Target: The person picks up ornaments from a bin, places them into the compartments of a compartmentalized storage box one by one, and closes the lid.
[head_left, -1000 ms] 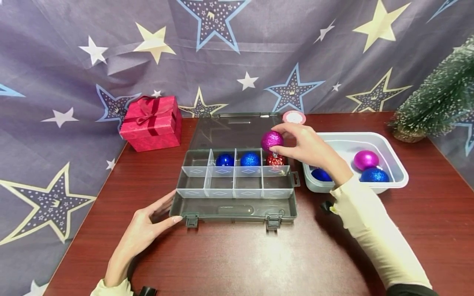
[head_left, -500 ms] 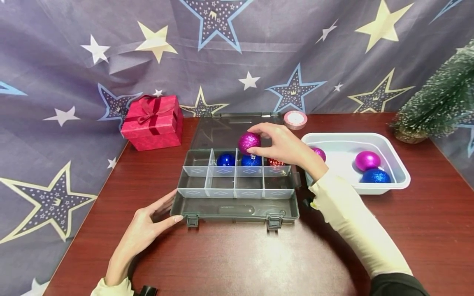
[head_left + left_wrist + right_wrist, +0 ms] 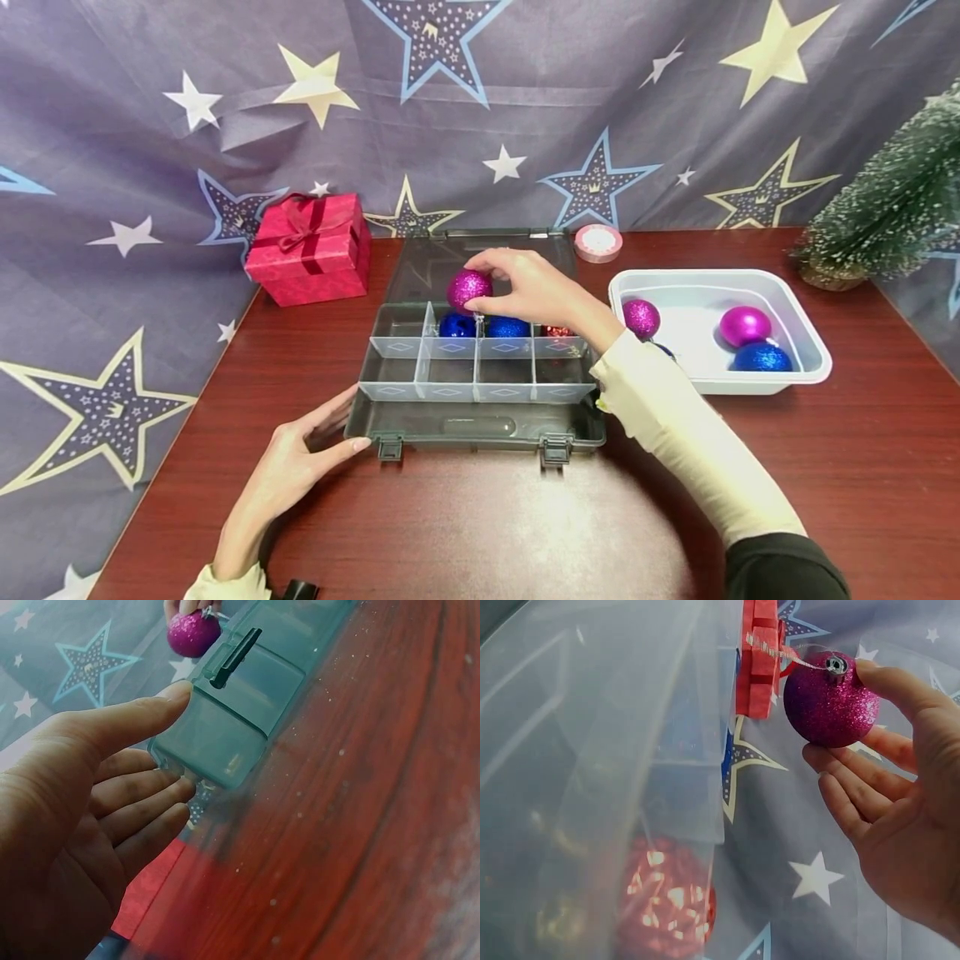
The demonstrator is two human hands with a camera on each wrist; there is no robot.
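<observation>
My right hand (image 3: 536, 290) pinches a glittery magenta Christmas bauble (image 3: 468, 289) between thumb and fingers, its silver cap and string showing in the right wrist view. It hangs above the back row of an open, smoky-grey divided plastic box (image 3: 420, 427). In that row sit a shiny blue bauble (image 3: 456, 326), a glittery blue bauble (image 3: 507, 327) and a red bauble (image 3: 557, 332), each in its own compartment. The back-left compartment holds nothing. At the box's front-left corner rests my left hand (image 3: 288, 467), fingers fairly straight along the side and thumb at the front wall.
Right of the box, a white plastic tub (image 3: 772, 385) holds several magenta and blue baubles. A red gift box (image 3: 311, 250) stands back left, a pink-and-white roll (image 3: 598, 242) behind the box, and a small frosted tree (image 3: 877, 208) back right.
My right hand has carried the magenta bauble leftward along the back row, from above the red bauble to above the shiny blue one. My left hand has stayed at the box corner.
</observation>
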